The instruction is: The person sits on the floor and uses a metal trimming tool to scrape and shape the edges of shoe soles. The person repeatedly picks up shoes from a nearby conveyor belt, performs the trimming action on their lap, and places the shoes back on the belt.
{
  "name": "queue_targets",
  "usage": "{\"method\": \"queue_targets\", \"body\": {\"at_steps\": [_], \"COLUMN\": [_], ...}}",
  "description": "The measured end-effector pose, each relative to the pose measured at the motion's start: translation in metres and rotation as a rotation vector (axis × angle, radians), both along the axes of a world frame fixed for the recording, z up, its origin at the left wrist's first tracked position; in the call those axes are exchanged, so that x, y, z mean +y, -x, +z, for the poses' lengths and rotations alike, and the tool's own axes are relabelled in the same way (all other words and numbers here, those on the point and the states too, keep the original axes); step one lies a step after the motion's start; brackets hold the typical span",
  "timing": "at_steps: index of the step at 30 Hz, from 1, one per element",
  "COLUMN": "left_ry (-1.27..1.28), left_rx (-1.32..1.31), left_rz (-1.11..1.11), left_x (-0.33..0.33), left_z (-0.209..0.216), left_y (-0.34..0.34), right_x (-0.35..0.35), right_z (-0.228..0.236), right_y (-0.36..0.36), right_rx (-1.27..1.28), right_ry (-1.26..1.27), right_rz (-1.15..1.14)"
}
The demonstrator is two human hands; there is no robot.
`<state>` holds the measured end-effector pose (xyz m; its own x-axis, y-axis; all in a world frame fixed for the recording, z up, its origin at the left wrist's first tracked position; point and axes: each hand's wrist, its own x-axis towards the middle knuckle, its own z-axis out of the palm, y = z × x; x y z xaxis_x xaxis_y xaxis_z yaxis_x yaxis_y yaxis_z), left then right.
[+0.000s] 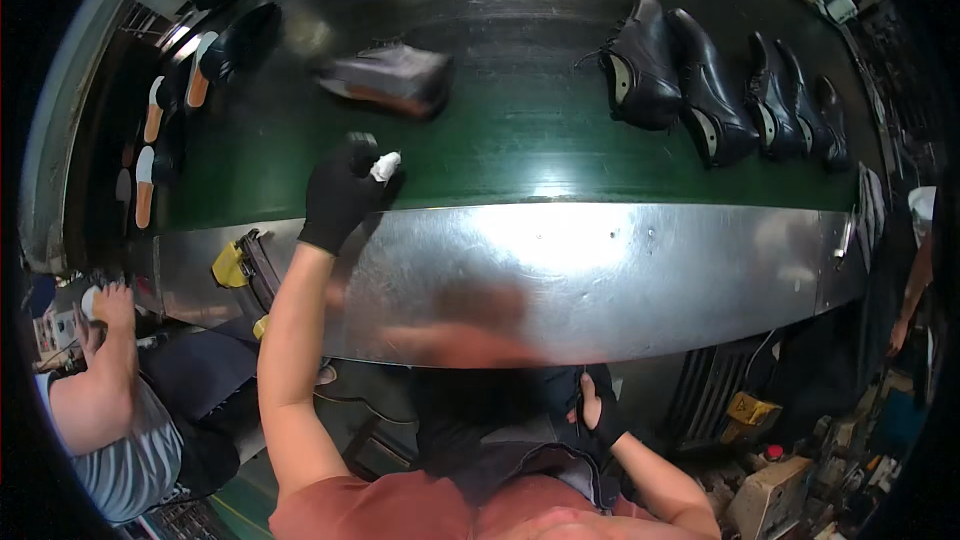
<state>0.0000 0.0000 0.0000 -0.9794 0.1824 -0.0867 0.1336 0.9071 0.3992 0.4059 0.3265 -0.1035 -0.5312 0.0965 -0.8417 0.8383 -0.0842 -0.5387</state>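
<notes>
My left hand (345, 192), in a black glove, reaches over the near edge of the green belt (480, 165). A white wrapping (385, 167) shows at its thumb, which stands apart from the fingers, and nothing is visible in the hand. Just beyond it is a dark shoe (390, 78), smeared by motion and apart from the hand. Down at my waist, against my dark apron, my right hand (594, 408) is partly gloved in black with its thumb bare. Its fingers look curled; whatever they hold blends into the dark cloth.
Several black lace-up shoes (645, 65) stand at the right of the belt. More shoes with tan soles (202, 70) lie at the left. A metal ledge (600, 270) borders the belt, with a yellow-and-black tool (232, 265) on it. Another person (110, 400) works at the left.
</notes>
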Motion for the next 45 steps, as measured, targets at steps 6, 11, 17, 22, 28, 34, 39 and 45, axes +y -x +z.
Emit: {"method": "queue_targets", "body": {"at_steps": [6,11,17,22,28,34,39,45], "left_ry": [-0.083,-0.255,-1.645,-1.714,-1.417,-0.935,-0.434,-0.950], "left_rx": [0.208,-0.224,-0.582,-0.518,-0.291,0.153,0.357,-0.274], "left_rz": [0.112,0.128,0.388,0.302,0.035,-0.348,-0.776,-0.222], "left_x": [0.021,0.040,0.074,0.058,0.066,0.072,0.093,0.104], "left_z": [-0.023,0.020,0.074,0.039,0.025,0.051,0.075,0.013], "left_y": [0.044,0.015,-0.135,-0.301,-0.439,-0.473,-0.417,-0.321], "right_x": [0.008,0.001,-0.010,-0.017,-0.003,-0.034,-0.044,-0.039], "right_z": [0.009,0.010,0.020,0.053,0.100,0.137,0.126,0.141], "right_y": [0.008,-0.011,-0.045,-0.079,-0.096,-0.095,-0.061,-0.075], "right_rx": [-0.035,0.000,0.302,0.312,0.498,0.893,1.017,0.499], "right_ry": [-0.105,-0.051,-0.062,-0.044,0.113,-0.193,-0.509,-0.231], "right_rz": [0.095,0.026,-0.038,-0.010,0.093,0.379,0.377,0.253]}}
